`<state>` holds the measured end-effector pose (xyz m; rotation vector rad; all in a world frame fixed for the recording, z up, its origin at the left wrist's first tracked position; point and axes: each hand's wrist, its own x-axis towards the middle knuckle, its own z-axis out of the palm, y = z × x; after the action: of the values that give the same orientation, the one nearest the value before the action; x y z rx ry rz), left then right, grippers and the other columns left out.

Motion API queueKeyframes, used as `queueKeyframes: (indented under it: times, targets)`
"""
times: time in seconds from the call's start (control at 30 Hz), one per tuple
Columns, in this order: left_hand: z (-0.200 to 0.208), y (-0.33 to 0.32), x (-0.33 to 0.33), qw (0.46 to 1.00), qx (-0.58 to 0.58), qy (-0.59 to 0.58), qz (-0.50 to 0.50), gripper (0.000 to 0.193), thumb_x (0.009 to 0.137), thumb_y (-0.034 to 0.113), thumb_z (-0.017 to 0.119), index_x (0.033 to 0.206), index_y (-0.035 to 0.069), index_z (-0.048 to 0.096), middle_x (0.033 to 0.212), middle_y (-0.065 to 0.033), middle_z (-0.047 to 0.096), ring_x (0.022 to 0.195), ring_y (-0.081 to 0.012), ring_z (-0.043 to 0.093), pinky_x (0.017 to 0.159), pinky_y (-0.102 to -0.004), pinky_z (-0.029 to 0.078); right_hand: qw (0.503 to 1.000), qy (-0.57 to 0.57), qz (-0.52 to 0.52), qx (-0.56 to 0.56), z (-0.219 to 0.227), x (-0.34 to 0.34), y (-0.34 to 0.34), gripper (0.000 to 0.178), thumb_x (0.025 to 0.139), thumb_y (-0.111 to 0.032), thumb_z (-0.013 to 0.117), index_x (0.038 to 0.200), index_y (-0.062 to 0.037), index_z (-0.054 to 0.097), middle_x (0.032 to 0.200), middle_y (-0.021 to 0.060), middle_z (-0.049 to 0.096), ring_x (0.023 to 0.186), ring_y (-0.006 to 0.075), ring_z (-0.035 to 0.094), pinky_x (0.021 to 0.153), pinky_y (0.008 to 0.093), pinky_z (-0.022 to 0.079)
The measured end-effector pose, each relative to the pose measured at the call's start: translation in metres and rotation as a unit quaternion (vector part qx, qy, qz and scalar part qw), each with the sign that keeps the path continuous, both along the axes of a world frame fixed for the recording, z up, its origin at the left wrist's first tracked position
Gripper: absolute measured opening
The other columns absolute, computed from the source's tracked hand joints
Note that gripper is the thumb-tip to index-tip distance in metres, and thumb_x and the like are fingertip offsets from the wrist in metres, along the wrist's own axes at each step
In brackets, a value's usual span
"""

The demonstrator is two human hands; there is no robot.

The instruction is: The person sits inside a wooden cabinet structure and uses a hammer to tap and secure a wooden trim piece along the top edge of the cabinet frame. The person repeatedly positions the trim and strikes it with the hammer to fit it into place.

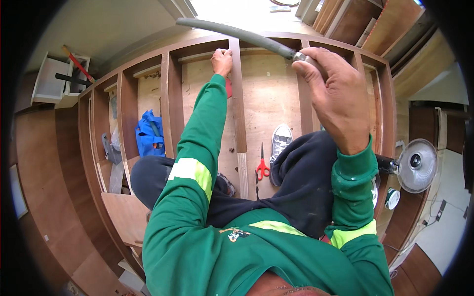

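Note:
My right hand (pixel 338 91) is raised close to the camera and closed round the silver metal end of a long, slightly curved grey tool (pixel 237 33). The tool's grey shaft points to the left, above the far rail; its exact kind does not show. My left arm reaches far forward into a brown wooden frame (pixel 237 98). At the far end of a divider, my left hand (pixel 222 61) is closed, fingertips pinched together against the wood. Anything between those fingertips is too small to make out. A small red thing (pixel 228 89) shows partly behind my left forearm.
Red-handled scissors (pixel 262 167) lie between my legs, near my shoe (pixel 281 140). A blue bag (pixel 150 133) sits in a left compartment. To the right stand a fan (pixel 416 165) and a round tub (pixel 392 198). A red-handled tool (pixel 78 64) leans at the far left.

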<state>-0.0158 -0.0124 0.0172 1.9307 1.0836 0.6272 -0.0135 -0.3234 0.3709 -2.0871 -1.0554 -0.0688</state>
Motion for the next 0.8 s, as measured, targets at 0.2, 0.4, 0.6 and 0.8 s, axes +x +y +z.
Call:
queueKeyframes:
  times: [0.2, 0.4, 0.6, 0.8]
  targets:
    - [-0.028, 0.021, -0.046, 0.938, -0.291, -0.184, 0.045, 0.028, 0.1, 0.011, 0.058, 0.125, -0.001, 0.056, 0.095, -0.0143, 0.069, 0.067, -0.0186, 0.067, 0.058, -0.028, 0.054, 1.0, -0.004, -0.018, -0.004, 0.001, 0.0, 0.0, 0.021, 0.093, -0.022, 0.071, 0.1, -0.0026, 0.069, 0.086, 0.016, 0.067, 0.078, 0.0364, 0.065, 0.07, 0.0436, 0.05]
    - [-0.035, 0.015, -0.062, 0.992, -0.073, -0.038, 0.094, 0.05, 0.088, 0.009, 0.059, 0.137, -0.001, 0.052, 0.116, -0.0202, 0.071, 0.106, -0.0317, 0.067, 0.09, -0.04, 0.055, 1.0, 0.001, -0.023, -0.018, 0.002, 0.0, -0.002, 0.021, 0.093, -0.021, 0.07, 0.102, -0.0021, 0.069, 0.085, 0.0163, 0.067, 0.077, 0.036, 0.064, 0.068, 0.0437, 0.048]
    - [-0.001, 0.02, 0.0, 0.989, -0.14, 0.004, -0.039, 0.063, 0.098, 0.053, 0.047, 0.117, -0.003, 0.07, 0.125, -0.0267, 0.067, 0.119, -0.0418, 0.062, 0.104, -0.0454, 0.046, 0.999, 0.02, -0.032, -0.019, 0.002, -0.001, 0.0, 0.021, 0.093, -0.021, 0.071, 0.103, -0.0026, 0.07, 0.084, 0.0169, 0.067, 0.073, 0.0343, 0.062, 0.066, 0.0427, 0.047]
    - [-0.001, 0.043, 0.055, 0.955, -0.008, 0.248, -0.163, 0.084, 0.092, 0.067, 0.046, 0.13, -0.006, 0.063, 0.137, -0.0304, 0.058, 0.132, -0.0456, 0.052, 0.113, -0.0479, 0.039, 0.999, 0.005, -0.032, -0.029, -0.001, 0.003, -0.002, 0.021, 0.093, -0.021, 0.071, 0.102, -0.0022, 0.069, 0.082, 0.017, 0.066, 0.071, 0.0343, 0.062, 0.064, 0.0423, 0.047]
